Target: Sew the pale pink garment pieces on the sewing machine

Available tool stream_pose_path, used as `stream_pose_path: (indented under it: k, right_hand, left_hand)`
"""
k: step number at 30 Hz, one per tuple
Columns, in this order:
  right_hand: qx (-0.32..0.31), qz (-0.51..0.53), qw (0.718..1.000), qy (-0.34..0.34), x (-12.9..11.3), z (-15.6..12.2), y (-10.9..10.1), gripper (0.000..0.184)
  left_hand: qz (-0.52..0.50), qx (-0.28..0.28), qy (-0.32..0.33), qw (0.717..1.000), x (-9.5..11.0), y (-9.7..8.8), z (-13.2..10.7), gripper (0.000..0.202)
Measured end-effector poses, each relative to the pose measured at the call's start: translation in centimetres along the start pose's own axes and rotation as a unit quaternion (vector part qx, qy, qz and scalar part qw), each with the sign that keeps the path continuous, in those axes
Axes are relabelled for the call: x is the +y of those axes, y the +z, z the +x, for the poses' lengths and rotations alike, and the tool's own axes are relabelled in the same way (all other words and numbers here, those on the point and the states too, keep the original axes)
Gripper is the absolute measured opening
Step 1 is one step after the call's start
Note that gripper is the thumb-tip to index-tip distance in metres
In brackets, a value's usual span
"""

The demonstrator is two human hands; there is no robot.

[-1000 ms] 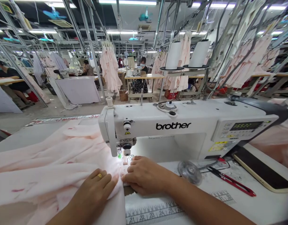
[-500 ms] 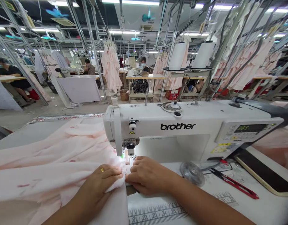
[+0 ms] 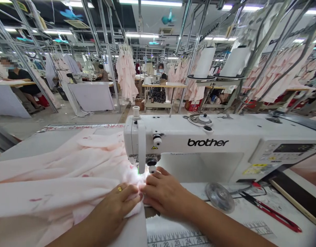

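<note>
Pale pink fabric (image 3: 70, 164) with small red marks lies in folds on the left, its right edge running under the lit needle area of a white Brother sewing machine (image 3: 240, 137). My left hand (image 3: 119, 202), wearing a yellow ring, grips the edge of this fabric between thumb and fingers just in front of the needle. Against it, my right hand (image 3: 165, 193) is closed in a pinch on the same edge, close beside the presser foot. The fingertips meet, and the needle and the exact grip are partly hidden by glare and fingers.
Right of my forearm lie a clear round disc (image 3: 219, 197) and red-handled thread snips (image 3: 273, 212). A printed ruler scale (image 3: 181, 238) runs along the front. Thread cones (image 3: 204, 63) stand behind the machine. Further back are hanging garments (image 3: 125, 73) and people at other machines.
The camera view has shifted, so the machine appears further right. My left fingers have bent more and moved up against my right fingertips at the fabric edge. The machine's display digits no longer show.
</note>
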State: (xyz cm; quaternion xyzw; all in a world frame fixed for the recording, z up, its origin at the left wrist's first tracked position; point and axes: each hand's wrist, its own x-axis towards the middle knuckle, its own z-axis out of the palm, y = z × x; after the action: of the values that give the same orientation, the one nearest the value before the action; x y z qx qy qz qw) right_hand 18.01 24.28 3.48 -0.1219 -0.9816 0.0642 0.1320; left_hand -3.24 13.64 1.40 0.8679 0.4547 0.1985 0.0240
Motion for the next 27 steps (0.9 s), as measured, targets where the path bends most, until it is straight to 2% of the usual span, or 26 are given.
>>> stream_pose_path:
  k: [3,7,9,17,27]
  right_hand:
    - [-0.007,-0.012,0.999,0.034,-0.1,0.3,0.0,0.015]
    - [-0.007,-0.006,0.997,0.072,0.1,0.4,0.3,0.027]
    - [-0.003,0.006,0.997,0.074,0.2,0.2,0.4,0.030]
    - [0.021,0.031,0.998,0.055,0.6,-0.1,0.4,0.023]
    - [-0.006,-0.010,0.998,0.056,0.4,0.2,0.2,0.022]
  left_hand:
    - [0.009,0.004,-0.004,1.000,-0.5,0.2,0.6,0.051]
    - [-0.001,0.011,-0.001,1.000,-1.3,-0.1,1.6,0.041]
    - [0.000,0.019,0.001,1.000,-1.6,-0.2,1.8,0.041]
    - [-0.003,0.062,0.041,0.997,-1.7,-0.3,1.7,0.046]
    - [0.043,0.035,0.030,0.998,-1.9,-0.3,1.2,0.050]
